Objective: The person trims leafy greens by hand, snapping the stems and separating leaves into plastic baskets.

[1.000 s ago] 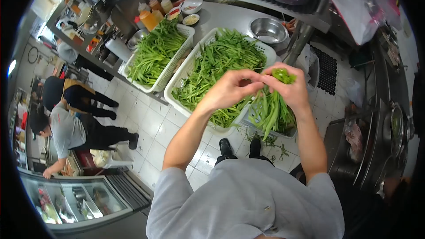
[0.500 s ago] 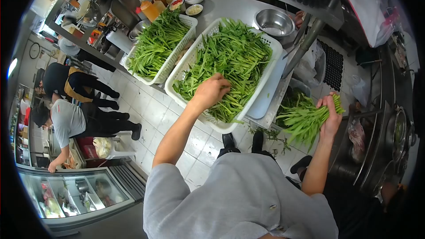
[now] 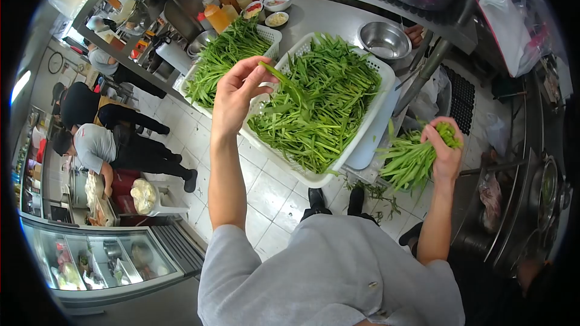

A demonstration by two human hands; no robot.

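Observation:
My left hand is raised over the edge between two baskets, thumb and fingers pinching a single water spinach stem. The leafy end of that stem points down over the cut greens. Below it, the white plastic basket is heaped with green water spinach stems and leaves. Out to the right, my right hand is wrapped around a thick bunch of water spinach, its leaves hanging to the left. A second white basket of greens stands to the left.
A metal bowl, sauce bottles and small bowls stand on the steel counter. A blue board shows under the main basket. Scraps of greens lie on the floor. Co-workers work at the left, by a glass-topped fridge.
My left hand has lifted out of the greens, up and to the left, with one stem in its fingers. My right hand still grips the bunch, slightly turned. One co-worker's arm has shifted.

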